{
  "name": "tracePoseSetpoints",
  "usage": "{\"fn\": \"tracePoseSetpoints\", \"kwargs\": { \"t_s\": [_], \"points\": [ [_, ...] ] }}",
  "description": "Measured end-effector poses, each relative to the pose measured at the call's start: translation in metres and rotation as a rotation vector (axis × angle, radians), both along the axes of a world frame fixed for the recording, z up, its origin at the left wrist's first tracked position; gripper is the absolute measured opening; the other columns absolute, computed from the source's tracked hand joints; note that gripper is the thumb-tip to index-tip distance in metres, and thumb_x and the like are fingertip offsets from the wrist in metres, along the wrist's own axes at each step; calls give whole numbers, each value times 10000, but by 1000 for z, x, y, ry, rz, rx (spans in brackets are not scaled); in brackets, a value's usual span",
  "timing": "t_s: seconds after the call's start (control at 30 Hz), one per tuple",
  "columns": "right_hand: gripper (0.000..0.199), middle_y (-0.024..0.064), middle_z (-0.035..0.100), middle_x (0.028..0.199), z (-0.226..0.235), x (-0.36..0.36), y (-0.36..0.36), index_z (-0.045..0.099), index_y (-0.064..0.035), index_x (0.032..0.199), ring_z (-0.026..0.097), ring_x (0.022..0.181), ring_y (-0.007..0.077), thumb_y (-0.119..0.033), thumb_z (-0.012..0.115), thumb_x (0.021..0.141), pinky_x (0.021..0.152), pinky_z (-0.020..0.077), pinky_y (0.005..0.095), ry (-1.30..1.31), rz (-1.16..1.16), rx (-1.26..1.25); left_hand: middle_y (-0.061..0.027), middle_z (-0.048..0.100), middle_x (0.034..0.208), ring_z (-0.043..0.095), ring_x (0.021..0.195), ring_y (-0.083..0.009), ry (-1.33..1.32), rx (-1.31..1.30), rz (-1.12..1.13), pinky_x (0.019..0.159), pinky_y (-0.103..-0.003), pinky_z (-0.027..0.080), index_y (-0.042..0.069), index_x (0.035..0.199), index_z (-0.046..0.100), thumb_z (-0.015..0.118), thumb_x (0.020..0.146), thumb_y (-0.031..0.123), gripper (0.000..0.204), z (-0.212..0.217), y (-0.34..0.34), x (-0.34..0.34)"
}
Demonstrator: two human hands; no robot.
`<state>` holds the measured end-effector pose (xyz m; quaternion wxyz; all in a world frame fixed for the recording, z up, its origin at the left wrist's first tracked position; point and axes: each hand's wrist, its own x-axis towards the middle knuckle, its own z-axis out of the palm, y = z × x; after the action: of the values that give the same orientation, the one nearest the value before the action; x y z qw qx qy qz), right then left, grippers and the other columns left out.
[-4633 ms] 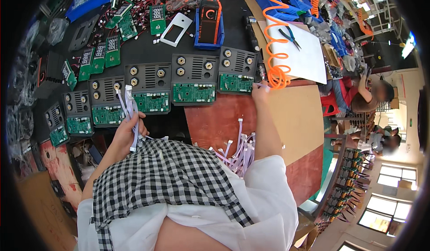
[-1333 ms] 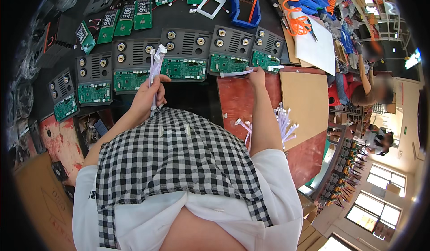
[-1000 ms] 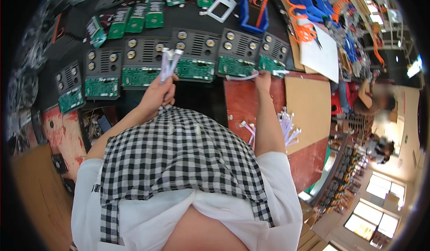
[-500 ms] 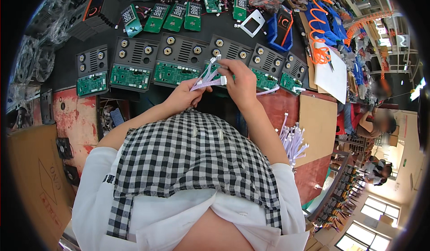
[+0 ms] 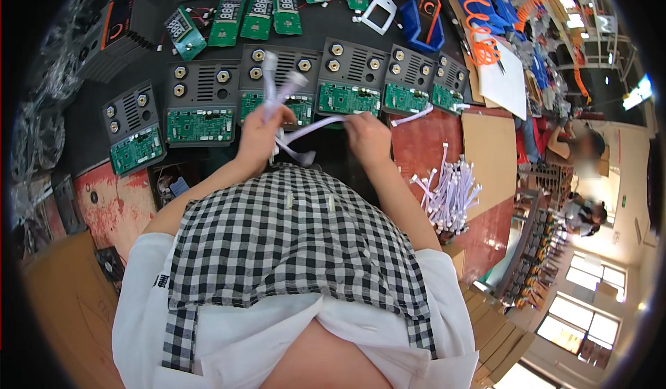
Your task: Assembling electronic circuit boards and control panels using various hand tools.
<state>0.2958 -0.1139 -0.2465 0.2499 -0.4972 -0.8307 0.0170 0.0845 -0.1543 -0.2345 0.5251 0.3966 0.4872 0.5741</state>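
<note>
My left hand (image 5: 261, 136) is closed round a small bunch of white and lilac ribbon cables (image 5: 270, 87), whose connector ends stick up and are blurred by motion. From that bunch one ribbon cable (image 5: 316, 127) stretches across to my right hand (image 5: 368, 140), which pinches its far end. Just beyond my hands stands a row of grey metal panels (image 5: 277, 77), each with brass fittings, slots and a green circuit board (image 5: 348, 99) on its near part. A loose cable (image 5: 413, 116) lies at the board second from the right.
A heap of ribbon cables (image 5: 451, 193) lies on the red surface by my right forearm, beside brown cardboard (image 5: 491, 160). Farther back are green display boards (image 5: 258, 18), a white frame (image 5: 379, 13) and a blue bin (image 5: 424, 31). Stacked grey panels (image 5: 114, 42) stand far left.
My hands have moved apart, the left one going left with the bunch. One cable now spans between them. The whole view has shifted slightly, showing more of the cable heap.
</note>
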Motion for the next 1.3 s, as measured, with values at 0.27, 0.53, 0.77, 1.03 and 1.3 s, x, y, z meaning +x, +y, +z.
{"fn": "tracePoseSetpoints", "kwargs": {
  "t_s": [0.27, 0.53, 0.77, 1.03, 1.3],
  "points": [
    [164, 102, 607, 671, -41, 52, 42, 580, -41, 716, 595, 641, 239, -194, 618, 673, 623, 452, 311, 616, -600, -200, 47, 329, 491, 326, 416, -40, -185, -220, -265, 527, -211, 390, 42, 857, 454, 437, 865, 195, 154, 5, -11, -18],
    [261, 127, 608, 729, -57, 54, 55, 573, 7, 750, 588, 699, 225, -241, 616, 684, 644, 434, 308, 690, -565, -323, 24, 362, 574, 382, 498, -61, -370, -245, -171, 568, -236, 409, 27, 916, 434, 408, 878, 213, 191, 3, -17, -30],
    [275, 153, 605, 748, -46, 47, 51, 565, 7, 775, 587, 725, 262, -258, 592, 707, 655, 441, 341, 527, -610, -358, -10, 443, 630, 476, 588, -115, -425, -280, -191, 608, -251, 420, 45, 880, 444, 403, 879, 219, 179, 0, -12, -10],
    [307, 165, 590, 777, -48, 55, 60, 516, 0, 845, 567, 749, 333, -264, 590, 708, 673, 433, 386, 357, -612, -486, -23, 461, 650, 511, 623, -143, -439, -275, -209, 607, -249, 416, 57, 890, 451, 363, 889, 292, 250, 4, -6, 12],
    [355, 96, 518, 712, -68, 67, 77, 370, -16, 883, 522, 539, 166, -45, 642, 656, 443, 436, 245, 760, -570, -604, -40, 450, 641, 474, 608, -170, -511, -270, -160, 622, -279, 402, 38, 886, 458, 232, 902, 379, 410, 4, -5, 25]
  ]
}}
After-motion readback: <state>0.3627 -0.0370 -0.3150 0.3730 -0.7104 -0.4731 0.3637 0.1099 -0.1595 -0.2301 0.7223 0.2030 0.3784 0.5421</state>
